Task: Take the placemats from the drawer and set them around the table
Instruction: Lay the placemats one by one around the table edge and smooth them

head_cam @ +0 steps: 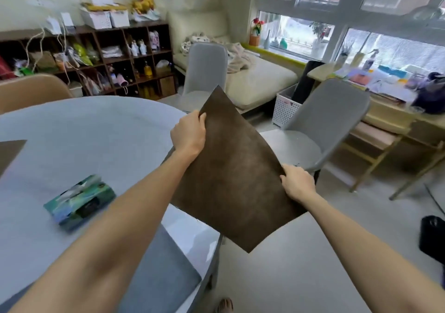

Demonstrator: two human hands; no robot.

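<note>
A dark brown placemat [233, 173] is held in the air over the right edge of the round grey table [84, 134], tilted with one corner pointing up. My left hand [189, 134] grips its upper left edge. My right hand [297, 182] pinches its right edge. Another brown placemat [9, 151] lies flat on the table at the far left, partly cut off by the frame. A grey placemat [159, 267] lies on the table's near edge under my left forearm.
A green tissue pack [79, 202] lies on the table. Two grey chairs [320, 125] stand beyond and right of the table, a tan chair [31, 88] at the far left. A white basket [286, 110], a cluttered desk, shelves and a daybed line the room.
</note>
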